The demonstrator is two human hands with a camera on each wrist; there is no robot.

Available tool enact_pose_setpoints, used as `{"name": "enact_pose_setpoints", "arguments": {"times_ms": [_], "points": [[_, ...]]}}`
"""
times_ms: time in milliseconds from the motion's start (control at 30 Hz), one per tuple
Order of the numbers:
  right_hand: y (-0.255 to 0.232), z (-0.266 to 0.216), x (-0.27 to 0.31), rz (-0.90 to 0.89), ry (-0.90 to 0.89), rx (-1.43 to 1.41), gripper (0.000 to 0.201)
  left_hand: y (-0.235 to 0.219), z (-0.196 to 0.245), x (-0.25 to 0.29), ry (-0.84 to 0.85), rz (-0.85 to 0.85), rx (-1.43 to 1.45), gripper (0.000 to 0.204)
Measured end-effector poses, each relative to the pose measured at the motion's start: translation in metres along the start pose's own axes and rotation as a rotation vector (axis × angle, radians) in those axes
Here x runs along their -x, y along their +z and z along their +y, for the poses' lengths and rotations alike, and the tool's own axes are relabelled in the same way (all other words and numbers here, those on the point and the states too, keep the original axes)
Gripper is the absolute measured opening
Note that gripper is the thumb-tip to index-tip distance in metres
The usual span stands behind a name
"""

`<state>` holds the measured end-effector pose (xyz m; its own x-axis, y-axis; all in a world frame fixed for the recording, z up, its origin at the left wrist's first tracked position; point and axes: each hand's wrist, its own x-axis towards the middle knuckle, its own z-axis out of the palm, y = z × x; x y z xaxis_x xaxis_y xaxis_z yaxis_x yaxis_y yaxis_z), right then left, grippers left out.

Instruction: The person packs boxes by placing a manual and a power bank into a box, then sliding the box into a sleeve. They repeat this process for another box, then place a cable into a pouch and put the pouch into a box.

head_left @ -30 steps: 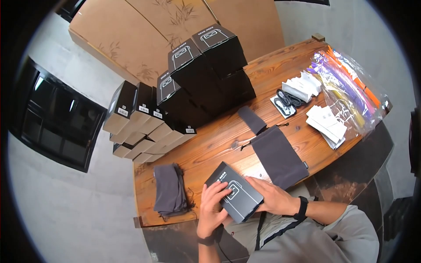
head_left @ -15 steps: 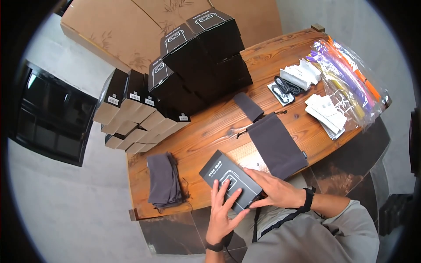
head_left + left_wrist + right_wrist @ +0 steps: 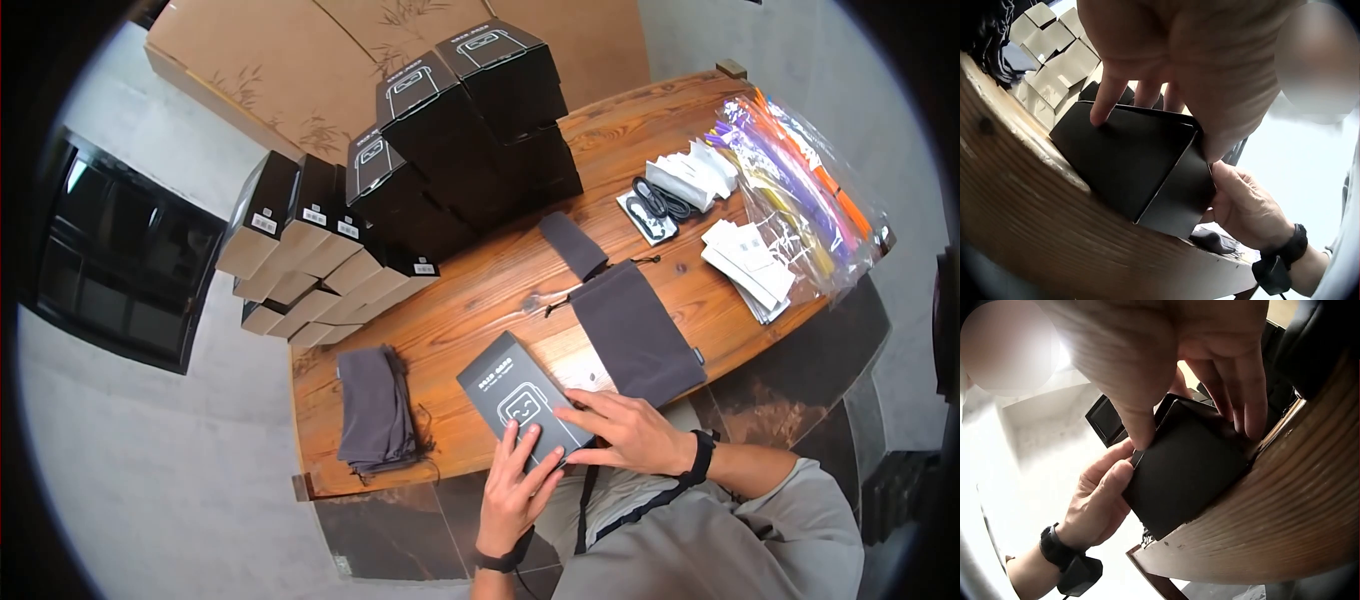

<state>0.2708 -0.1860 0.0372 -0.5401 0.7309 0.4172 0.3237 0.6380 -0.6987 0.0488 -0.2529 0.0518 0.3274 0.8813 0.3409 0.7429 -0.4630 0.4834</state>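
A black box (image 3: 500, 366) with a white line drawing of a smiling device on its lid sits at the table's front edge. My left hand (image 3: 512, 500) holds its near left part, fingers over the lid and thumb by the near end. At the near right corner, my right hand (image 3: 640, 435) grips the box with thumb and fingers. Both wrist views show the plain dark sides of the box (image 3: 1129, 156), its thumbs meeting along the near top edge. Just beyond the right hand lies a flat grey drawstring pouch (image 3: 640, 335).
A folded stack of grey pouches (image 3: 375, 410) lies to the left. Behind stand piled black boxes (image 3: 470, 150) and boxes with tan sides (image 3: 330, 275). On the right are a coiled black cable (image 3: 655, 205), white papers (image 3: 750, 265) and a plastic bag of colourful strips (image 3: 800, 190).
My left hand has slid down the lid toward its near edge, uncovering the printed drawing. The right hand has shifted slightly at the near right corner. The head view has tilted a little.
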Motion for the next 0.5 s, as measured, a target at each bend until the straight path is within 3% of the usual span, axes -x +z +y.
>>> {"name": "enact_pose_setpoints", "arguments": {"times_ms": [233, 333, 433, 467, 500], "points": [[-0.002, 0.001, 0.001, -0.068, 0.011, -0.055, 0.05, 0.016, -0.008, 0.01, -0.042, 0.069, 0.111, 0.035], [0.001, -0.002, 0.002, -0.102, 0.054, -0.107, 0.05, 0.023, -0.002, 0.009, -0.074, 0.198, 0.146, 0.05], [0.013, -0.004, 0.008, -0.068, 0.039, -0.139, 0.05, 0.039, 0.011, 0.007, -0.413, 0.431, 0.307, 0.081], [0.016, -0.007, 0.009, -0.05, 0.04, -0.139, 0.05, 0.044, 0.0, 0.018, -0.467, 0.304, 0.355, 0.097], [0.018, -0.009, 0.01, -0.034, 0.041, -0.14, 0.05, 0.044, 0.003, 0.018, -0.486, 0.314, 0.403, 0.095]]}}
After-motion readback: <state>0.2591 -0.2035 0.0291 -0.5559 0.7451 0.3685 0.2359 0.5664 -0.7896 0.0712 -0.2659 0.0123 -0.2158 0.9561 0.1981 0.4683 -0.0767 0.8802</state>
